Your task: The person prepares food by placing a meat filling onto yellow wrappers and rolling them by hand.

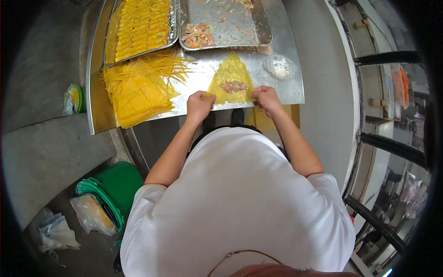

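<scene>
A yellow triangular wrapper sheet (230, 69) lies on the metal table, its point facing away from me. Across its lower middle sits a strip of pinkish minced filling (233, 87). My left hand (200, 105) pinches the wrapper's near left corner, and my right hand (266, 99) pinches the near right corner. To the left is a stack of yellow wrapper sheets (138, 90) with fringed, stringy edges. Behind the wrapper, a metal tray (221, 46) holds a heap of filling (198, 35) at its near left corner and scraps elsewhere.
Another tray (173, 32) holds rows of yellow rolls (143, 27) at the back left. A clear plastic bag with something white inside (279, 66) rests on the table's right. On the floor at left lies a green bucket (110, 189) beside plastic bags. A black-barred window (392, 143) lines the right.
</scene>
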Demonstrator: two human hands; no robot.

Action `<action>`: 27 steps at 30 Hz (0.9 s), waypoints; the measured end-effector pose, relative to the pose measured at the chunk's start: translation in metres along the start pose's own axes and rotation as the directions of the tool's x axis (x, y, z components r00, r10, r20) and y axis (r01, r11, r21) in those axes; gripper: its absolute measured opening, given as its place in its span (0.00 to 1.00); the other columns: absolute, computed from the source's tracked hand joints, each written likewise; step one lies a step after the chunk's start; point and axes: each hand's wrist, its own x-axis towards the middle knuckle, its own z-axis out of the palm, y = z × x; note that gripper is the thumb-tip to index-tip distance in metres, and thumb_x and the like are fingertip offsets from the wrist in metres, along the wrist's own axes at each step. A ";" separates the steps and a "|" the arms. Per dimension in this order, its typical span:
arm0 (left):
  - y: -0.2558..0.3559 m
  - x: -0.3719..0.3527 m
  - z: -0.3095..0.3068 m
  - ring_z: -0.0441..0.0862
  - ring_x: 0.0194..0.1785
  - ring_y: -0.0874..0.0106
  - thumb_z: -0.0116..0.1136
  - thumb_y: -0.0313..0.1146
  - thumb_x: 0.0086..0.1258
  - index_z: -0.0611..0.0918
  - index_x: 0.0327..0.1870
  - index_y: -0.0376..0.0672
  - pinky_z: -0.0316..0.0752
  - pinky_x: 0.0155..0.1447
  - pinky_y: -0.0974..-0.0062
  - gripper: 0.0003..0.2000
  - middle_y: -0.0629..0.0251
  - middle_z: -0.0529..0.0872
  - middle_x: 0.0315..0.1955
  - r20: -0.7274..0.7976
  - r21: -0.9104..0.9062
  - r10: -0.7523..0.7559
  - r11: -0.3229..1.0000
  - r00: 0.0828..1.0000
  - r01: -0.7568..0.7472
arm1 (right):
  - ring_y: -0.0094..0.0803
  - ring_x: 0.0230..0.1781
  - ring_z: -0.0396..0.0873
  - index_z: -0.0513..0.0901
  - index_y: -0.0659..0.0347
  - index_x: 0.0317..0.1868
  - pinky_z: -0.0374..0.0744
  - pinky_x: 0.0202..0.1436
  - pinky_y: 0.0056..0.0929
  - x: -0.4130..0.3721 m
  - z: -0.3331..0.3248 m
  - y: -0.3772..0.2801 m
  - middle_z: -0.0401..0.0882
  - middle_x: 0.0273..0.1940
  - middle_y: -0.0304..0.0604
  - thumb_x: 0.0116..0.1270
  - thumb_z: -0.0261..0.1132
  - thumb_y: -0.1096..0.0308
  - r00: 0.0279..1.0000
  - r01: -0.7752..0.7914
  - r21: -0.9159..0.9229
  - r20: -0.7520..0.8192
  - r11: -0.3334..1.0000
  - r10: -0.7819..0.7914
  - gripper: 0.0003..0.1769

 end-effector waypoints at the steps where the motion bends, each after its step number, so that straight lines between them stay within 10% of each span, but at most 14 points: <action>1: -0.004 0.000 0.002 0.89 0.34 0.73 0.76 0.36 0.68 0.89 0.44 0.32 0.82 0.41 0.71 0.14 0.57 0.92 0.31 -0.007 -0.076 0.007 0.997 1.000 -0.007 | 0.24 0.22 0.75 0.84 0.65 0.37 0.72 0.22 0.28 -0.003 0.002 0.000 0.80 0.27 0.36 0.66 0.72 0.75 0.999 0.034 0.018 -0.038 0.999 -0.033 0.04; 14: 0.007 -0.015 0.035 0.82 0.33 0.83 0.74 0.29 0.73 0.88 0.49 0.33 0.75 0.37 0.82 0.10 0.69 0.90 0.34 -0.219 -0.510 0.184 0.815 0.958 -0.274 | 0.26 0.26 0.80 0.83 0.65 0.39 0.79 0.28 0.27 -0.012 0.020 0.015 0.84 0.30 0.40 0.71 0.69 0.75 0.962 0.188 0.215 -0.238 0.958 -0.135 0.03; 20: 0.007 0.000 0.070 0.90 0.46 0.70 0.75 0.30 0.73 0.88 0.48 0.35 0.84 0.51 0.69 0.10 0.60 0.94 0.44 -0.226 -0.215 0.491 0.817 0.842 -0.534 | 0.24 0.23 0.77 0.85 0.67 0.40 0.76 0.27 0.28 -0.010 0.025 0.025 0.84 0.30 0.40 0.69 0.70 0.74 0.942 0.257 0.176 -0.264 0.950 -0.206 0.04; 23: 0.025 -0.006 0.071 0.85 0.63 0.49 0.73 0.30 0.67 0.87 0.44 0.38 0.79 0.68 0.52 0.09 0.51 0.91 0.55 0.002 0.183 0.711 0.691 0.703 -0.699 | 0.23 0.25 0.79 0.86 0.67 0.40 0.76 0.29 0.27 -0.006 0.025 0.030 0.86 0.31 0.41 0.70 0.70 0.73 0.929 0.300 0.096 -0.255 0.949 -0.268 0.05; 27: 0.019 0.003 0.067 0.83 0.66 0.49 0.73 0.30 0.66 0.86 0.46 0.38 0.77 0.71 0.53 0.11 0.51 0.89 0.60 0.205 0.428 0.821 0.414 0.532 -0.803 | 0.24 0.27 0.81 0.87 0.68 0.43 0.79 0.32 0.28 -0.004 0.024 0.032 0.88 0.33 0.42 0.70 0.70 0.72 0.920 0.338 0.034 -0.225 0.941 -0.322 0.07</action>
